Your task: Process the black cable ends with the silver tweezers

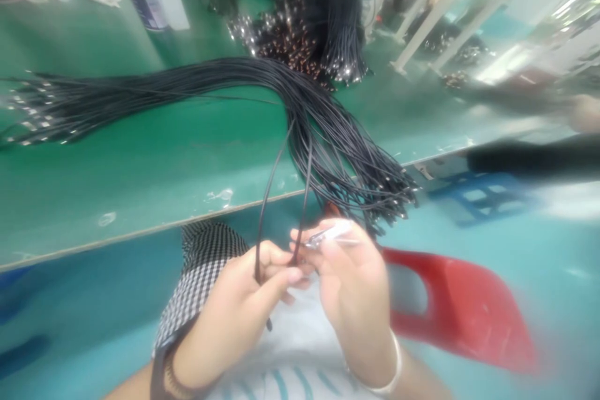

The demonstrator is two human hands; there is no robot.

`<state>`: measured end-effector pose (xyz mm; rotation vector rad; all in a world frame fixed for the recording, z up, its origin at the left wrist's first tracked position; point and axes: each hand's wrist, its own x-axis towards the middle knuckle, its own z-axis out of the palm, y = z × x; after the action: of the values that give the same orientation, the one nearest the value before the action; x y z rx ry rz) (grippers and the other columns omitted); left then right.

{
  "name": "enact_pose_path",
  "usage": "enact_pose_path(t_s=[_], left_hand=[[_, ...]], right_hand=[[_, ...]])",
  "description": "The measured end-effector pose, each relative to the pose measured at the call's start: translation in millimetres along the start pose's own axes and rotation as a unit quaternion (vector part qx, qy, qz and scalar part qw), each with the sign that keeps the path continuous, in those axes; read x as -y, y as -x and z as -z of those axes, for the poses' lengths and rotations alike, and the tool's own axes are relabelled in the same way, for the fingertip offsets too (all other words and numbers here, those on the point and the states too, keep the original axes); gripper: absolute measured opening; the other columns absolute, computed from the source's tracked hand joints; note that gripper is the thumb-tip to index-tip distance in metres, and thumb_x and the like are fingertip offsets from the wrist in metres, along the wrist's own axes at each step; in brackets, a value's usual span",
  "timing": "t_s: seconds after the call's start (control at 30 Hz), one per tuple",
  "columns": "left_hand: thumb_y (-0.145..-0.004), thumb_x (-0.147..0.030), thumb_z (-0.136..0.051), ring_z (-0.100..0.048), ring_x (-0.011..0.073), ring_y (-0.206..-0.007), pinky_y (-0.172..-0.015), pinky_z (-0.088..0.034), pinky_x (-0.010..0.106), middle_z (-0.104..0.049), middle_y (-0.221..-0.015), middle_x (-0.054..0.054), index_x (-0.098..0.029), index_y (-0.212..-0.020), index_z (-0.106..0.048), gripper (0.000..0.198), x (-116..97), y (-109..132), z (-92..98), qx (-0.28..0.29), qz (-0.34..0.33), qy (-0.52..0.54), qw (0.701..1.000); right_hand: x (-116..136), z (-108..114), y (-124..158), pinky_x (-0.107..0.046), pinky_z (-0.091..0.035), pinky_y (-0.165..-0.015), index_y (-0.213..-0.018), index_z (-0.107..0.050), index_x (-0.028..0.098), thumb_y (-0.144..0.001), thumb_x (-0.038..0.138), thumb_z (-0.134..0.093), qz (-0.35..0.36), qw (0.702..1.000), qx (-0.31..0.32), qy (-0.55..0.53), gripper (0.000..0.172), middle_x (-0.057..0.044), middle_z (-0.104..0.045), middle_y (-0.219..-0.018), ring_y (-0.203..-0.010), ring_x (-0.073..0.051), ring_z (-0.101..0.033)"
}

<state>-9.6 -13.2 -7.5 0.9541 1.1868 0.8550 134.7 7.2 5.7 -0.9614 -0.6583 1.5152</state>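
Observation:
My left hand (244, 300) is closed on a thin black cable (306, 194), pinching it between thumb and fingers. Another black strand (263, 212) runs down through that same hand, and a short dark end pokes out below it. Right beside it, my right hand (359, 290) grips a small shiny metal tool (328, 234) with slim prongs; blur hides its exact kind. The fingertips of both hands meet near the cable's end. A long bundle of black cables (210, 78) lies across the table, its right-hand ends (389, 190) hanging over the front edge.
More black cables with metal tips (300, 31) are heaped farther back on the green table (154, 150). A bottle (164, 3) stands at the back left. A red stool (469, 306) and a blue stool (492, 197) are at the right. Another person's dark sleeve (529, 159) reaches in there.

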Motion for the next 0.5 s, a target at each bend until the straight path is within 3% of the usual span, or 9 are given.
enact_pose_path(t_s=[0.13, 0.27, 0.5], left_hand=[[-0.088, -0.036, -0.067, -0.074, 0.0194, -0.068, -0.055, -0.059, 0.026, -0.078, -0.078, 0.004, -0.02, -0.083, -0.059, 0.019, -2, 4, 1.2, -0.054, -0.006, 0.023, 0.998], [-0.088, -0.03, -0.068, -0.072, 0.0178, -0.061, -0.056, -0.059, 0.025, -0.076, -0.067, 0.001, -0.02, -0.08, -0.058, 0.016, -7, 4, 2.6, -0.052, -0.019, 0.045, 0.997], [-0.088, -0.034, -0.067, -0.072, 0.0185, -0.062, -0.058, -0.058, 0.027, -0.077, -0.071, 0.004, -0.019, -0.079, -0.059, 0.019, -3, 2, 3.9, -0.044, -0.012, 0.016, 0.999]], right_hand=[[-4, -2, 3, -0.028, -0.063, -0.073, -0.093, -0.068, 0.024, -0.083, 0.018, -0.075, 0.002, 1.0, 0.012, 0.024, 0.013, 0.0, -0.077, -0.086, -0.085, -0.018, -0.076], [-3, -4, 4, -0.022, -0.062, -0.065, -0.092, -0.07, 0.025, -0.081, 0.013, -0.076, -0.005, 0.999, 0.031, 0.015, 0.018, 0.001, -0.079, -0.083, -0.077, -0.015, -0.075], [7, -15, 3, -0.014, -0.059, -0.052, -0.082, -0.075, 0.026, -0.075, -0.001, -0.074, -0.01, 1.0, 0.025, 0.01, 0.028, 0.004, -0.078, -0.077, -0.053, -0.007, -0.066]])
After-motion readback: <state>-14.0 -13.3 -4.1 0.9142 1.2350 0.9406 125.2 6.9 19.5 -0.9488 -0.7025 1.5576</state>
